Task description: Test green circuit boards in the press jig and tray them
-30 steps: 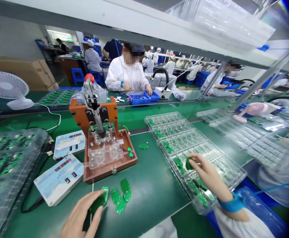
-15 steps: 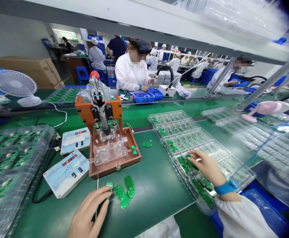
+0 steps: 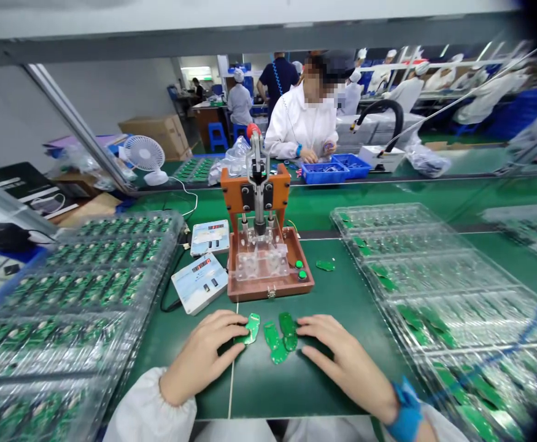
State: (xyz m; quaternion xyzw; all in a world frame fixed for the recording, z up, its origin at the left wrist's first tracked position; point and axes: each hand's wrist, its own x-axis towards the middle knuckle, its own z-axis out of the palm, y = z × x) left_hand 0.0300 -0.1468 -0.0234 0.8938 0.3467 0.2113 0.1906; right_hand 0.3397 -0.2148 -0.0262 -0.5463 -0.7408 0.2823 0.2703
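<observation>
My left hand (image 3: 210,350) grips the near-left edge of a small green circuit board (image 3: 252,328) between thumb and fingers, low over the bench mat. To its right, several more green circuit boards (image 3: 272,336) lie in a loose overlapping group. At that group's right edge is my right hand (image 3: 337,353), thumb and fingers apart, holding nothing. Its fingertips are close to a darker board (image 3: 288,328); whether they touch it I cannot tell. Behind the boards stands a toggle-clamp test fixture (image 3: 270,258) with an orange frame, a clear plate and two green buttons.
One board (image 3: 326,265) lies right of the fixture. Two counter boxes (image 3: 200,283) with red displays sit on its left. A tray full of boards (image 3: 125,288) flanks the left side, a partly filled clear tray (image 3: 434,270) the right. A co-worker (image 3: 302,123) sits opposite, by blue bins (image 3: 326,173).
My right hand has left the right-hand tray and come to the loose boards in front of me. My left hand stays at its board. The view has swung right and levelled.
</observation>
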